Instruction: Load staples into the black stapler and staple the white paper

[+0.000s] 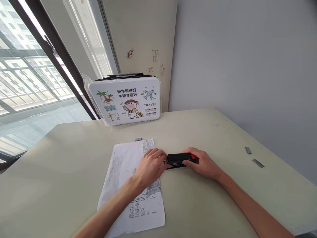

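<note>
A black stapler (178,157) with a red patch near its right end lies level just above or on the table. My right hand (200,162) is closed around its right end, thumb on the near side and fingers over the far side. At the stapler's left end, the fingers of my left hand (155,162) pinch the front tip, where some bright metal shows. Whether a staple sits between those fingertips cannot be made out. Beneath my left hand and forearm lie printed sheets of paper (146,216), partly hidden.
Behind the paper is a small grey strip of staples (138,139). Two more grey strips, a short one (248,150) and a longer one (258,163), lie at the table's right. A white cartoon-printed case (126,102) stands at the back of the table (61,165). A window is at left.
</note>
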The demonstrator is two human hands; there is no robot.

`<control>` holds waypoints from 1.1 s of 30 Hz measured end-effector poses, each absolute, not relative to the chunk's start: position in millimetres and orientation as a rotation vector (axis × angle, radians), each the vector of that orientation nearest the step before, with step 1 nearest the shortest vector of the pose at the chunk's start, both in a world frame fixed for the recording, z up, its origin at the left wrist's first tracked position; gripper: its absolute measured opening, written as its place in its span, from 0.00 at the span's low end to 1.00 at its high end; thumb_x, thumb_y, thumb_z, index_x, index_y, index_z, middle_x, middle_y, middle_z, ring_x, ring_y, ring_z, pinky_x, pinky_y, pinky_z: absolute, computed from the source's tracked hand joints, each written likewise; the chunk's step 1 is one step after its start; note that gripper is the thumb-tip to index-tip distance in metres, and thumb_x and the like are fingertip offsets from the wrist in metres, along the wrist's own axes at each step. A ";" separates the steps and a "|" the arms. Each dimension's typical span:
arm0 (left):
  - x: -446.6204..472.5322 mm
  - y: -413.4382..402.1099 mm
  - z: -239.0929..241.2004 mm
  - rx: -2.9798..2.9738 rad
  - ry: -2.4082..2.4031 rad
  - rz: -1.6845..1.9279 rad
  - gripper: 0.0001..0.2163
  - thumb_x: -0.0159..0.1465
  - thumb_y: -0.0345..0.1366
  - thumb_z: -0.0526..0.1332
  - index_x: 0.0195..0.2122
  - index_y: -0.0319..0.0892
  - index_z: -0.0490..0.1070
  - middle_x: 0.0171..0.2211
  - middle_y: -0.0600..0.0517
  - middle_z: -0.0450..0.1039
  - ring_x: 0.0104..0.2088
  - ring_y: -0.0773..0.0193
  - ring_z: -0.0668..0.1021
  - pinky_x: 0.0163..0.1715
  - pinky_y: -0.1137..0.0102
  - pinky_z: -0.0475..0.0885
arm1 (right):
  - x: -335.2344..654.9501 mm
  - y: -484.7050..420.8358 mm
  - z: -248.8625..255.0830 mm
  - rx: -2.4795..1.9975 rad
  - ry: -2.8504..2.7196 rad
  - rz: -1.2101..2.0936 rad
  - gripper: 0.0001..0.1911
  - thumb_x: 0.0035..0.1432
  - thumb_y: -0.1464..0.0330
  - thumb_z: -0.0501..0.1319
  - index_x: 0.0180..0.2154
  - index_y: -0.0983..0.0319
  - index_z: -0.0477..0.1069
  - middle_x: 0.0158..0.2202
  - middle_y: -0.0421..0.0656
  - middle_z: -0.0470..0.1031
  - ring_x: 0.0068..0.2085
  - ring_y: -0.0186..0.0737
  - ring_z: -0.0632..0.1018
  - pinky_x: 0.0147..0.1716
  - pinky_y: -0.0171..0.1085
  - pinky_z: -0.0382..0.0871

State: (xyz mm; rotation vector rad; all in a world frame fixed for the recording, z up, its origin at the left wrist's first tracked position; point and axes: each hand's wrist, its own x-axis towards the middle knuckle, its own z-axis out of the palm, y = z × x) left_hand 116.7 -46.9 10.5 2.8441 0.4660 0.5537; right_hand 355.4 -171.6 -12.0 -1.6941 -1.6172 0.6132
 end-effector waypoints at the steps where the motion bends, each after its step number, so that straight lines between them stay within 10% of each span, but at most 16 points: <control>1: 115.2 -46.7 10.0 2.837 0.483 0.570 0.07 0.70 0.40 0.68 0.39 0.42 0.76 0.42 0.50 0.80 0.41 0.56 0.79 0.42 0.60 0.73 | 355.6 -171.1 -11.6 -1.688 -1.614 0.619 0.22 0.66 0.45 0.60 0.44 0.55 0.76 0.39 0.43 0.77 0.39 0.44 0.75 0.41 0.42 0.69; 23: 54.8 61.0 19.0 2.753 1.024 0.641 0.21 0.74 0.54 0.53 0.50 0.46 0.77 0.49 0.46 0.79 0.52 0.49 0.77 0.53 0.55 0.72 | 356.2 -171.1 -9.4 -1.680 -1.595 0.658 0.20 0.65 0.46 0.61 0.43 0.54 0.77 0.38 0.42 0.78 0.37 0.43 0.74 0.38 0.41 0.69; 33: 54.8 91.2 8.8 2.703 1.099 0.521 0.24 0.72 0.59 0.51 0.39 0.47 0.79 0.44 0.46 0.80 0.46 0.50 0.79 0.47 0.59 0.74 | 354.0 -171.2 -4.3 -1.672 -1.578 0.686 0.19 0.65 0.47 0.62 0.42 0.55 0.76 0.39 0.42 0.78 0.39 0.43 0.75 0.42 0.42 0.69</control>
